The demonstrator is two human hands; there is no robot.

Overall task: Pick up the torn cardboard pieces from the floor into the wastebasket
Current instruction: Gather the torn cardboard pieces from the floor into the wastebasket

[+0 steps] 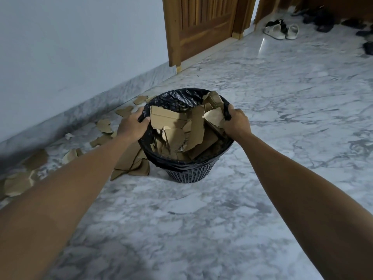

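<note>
2 forearms reach out to a half-loaded wastebasket, with plenty of scraps left on the floor.
The left hand [132,124] and right hand [236,121] each grip the bag-lined rim of the wastebasket [189,174], fingers curled over opposite sides. The basket stands on the marble floor [201,229] already packed with torn cardboard pieces [177,136]. I judge the job about half done: loose scraps [131,164] lie beside the basket and along the wall's edge of the floor.
</note>
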